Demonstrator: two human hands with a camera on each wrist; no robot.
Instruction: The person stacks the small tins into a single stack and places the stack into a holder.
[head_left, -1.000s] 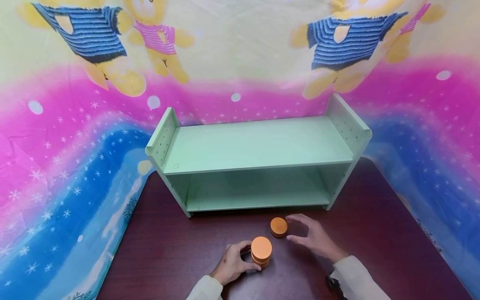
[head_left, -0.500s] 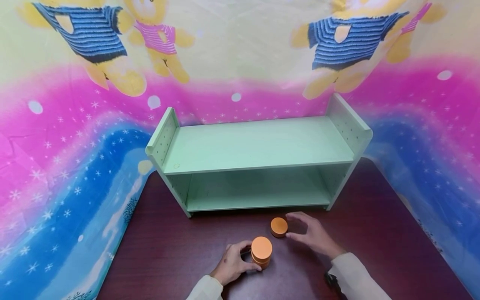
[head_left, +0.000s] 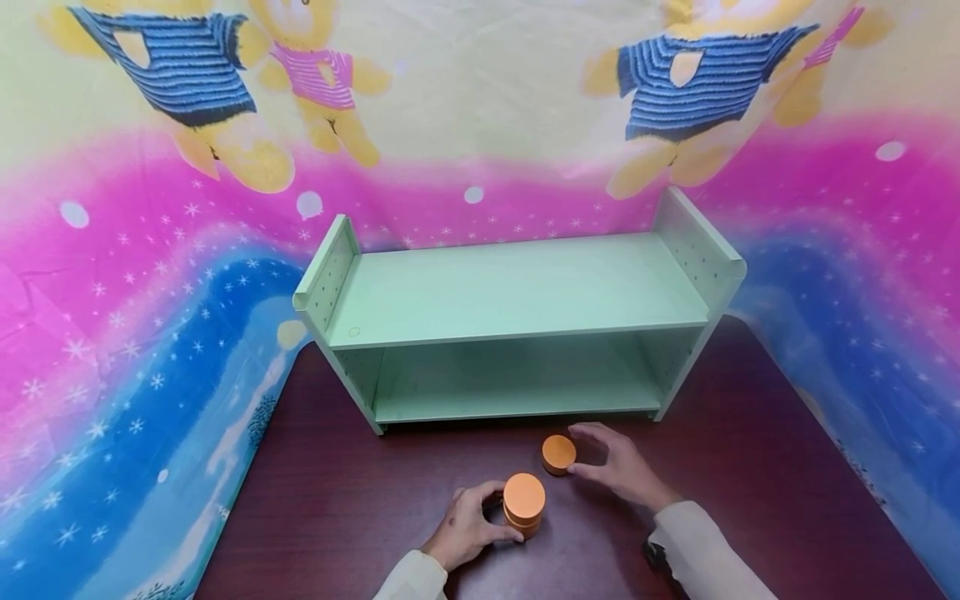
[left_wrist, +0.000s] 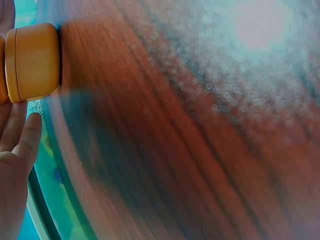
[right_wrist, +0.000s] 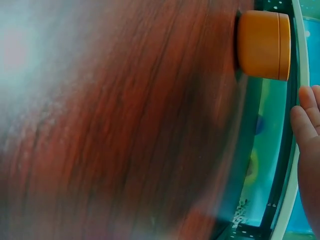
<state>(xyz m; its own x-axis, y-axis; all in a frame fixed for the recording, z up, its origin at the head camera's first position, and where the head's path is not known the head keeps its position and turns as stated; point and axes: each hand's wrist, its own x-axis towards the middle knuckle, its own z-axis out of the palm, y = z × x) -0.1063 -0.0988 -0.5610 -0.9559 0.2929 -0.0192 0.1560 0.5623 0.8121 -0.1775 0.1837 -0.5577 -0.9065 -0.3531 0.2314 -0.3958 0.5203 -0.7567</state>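
Two squat orange screw-lid jars stand stacked near the table's front. The upper jar [head_left: 524,495] sits on the lower jar [head_left: 527,530]. My left hand [head_left: 467,523] grips the upper one from the left between thumb and fingers. The left wrist view shows the lower jar [left_wrist: 37,61] upright on the wood, with fingers [left_wrist: 29,140] beside the stack. A single orange jar [head_left: 558,455] stands behind and to the right. My right hand [head_left: 624,471] curves loosely around its right side. In the right wrist view, fingers [right_wrist: 303,125] appear apart from that jar [right_wrist: 263,45].
A pale green two-tier shelf [head_left: 517,283] stands at the back of the dark wooden table [head_left: 315,500], its lower tier [head_left: 517,387] facing me. A printed cloth [head_left: 480,108] with bears hangs behind and along both sides.
My right hand has shifted slightly left, its thumb and fingers closer around the single jar. The left hand and the stacked jars have stayed in place.
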